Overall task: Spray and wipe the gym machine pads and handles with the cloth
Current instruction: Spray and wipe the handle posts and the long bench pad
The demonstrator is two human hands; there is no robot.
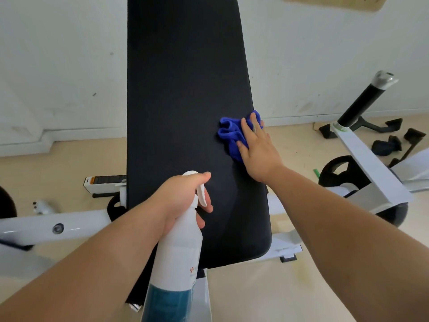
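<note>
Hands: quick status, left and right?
Left hand: closed around the spray bottle at its neck.
Right hand: open, fingers flat, pressing the blue cloth on the black pad.

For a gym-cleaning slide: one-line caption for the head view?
Right hand presses a blue cloth on the black pad near its right edge; left hand grips a spray bottle.

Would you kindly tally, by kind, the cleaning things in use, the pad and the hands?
spray bottle: 1
blue cloth: 1
black pad: 1
hands: 2, the left hand and the right hand
Total: 5
</note>
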